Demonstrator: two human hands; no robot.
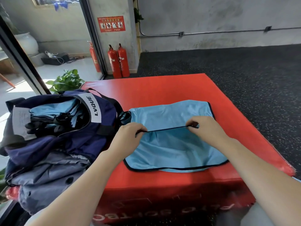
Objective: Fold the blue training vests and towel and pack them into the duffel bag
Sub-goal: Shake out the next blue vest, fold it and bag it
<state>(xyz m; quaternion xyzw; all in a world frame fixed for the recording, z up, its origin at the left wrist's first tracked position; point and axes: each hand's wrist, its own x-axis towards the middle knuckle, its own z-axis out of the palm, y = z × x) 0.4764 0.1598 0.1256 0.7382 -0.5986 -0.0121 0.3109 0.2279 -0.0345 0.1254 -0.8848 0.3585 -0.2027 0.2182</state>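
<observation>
Head: two hands [130, 134] [206, 128], one vest [175, 144].

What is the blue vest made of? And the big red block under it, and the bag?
The blue vest looks like thin, slightly shiny synthetic cloth, since it drapes and wrinkles softly; its black trim looks like sewn binding. The red block seems to be padding under smooth, glossy vinyl that reflects light. The duffel bag looks like matte woven nylon, crumpled.

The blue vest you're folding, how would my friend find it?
Look at the big red mat. The vest lies flat on it, right of the navy duffel bag. Unlike the folded ones in the bag, it's spread out, with both hands pinching its black edge.
</observation>
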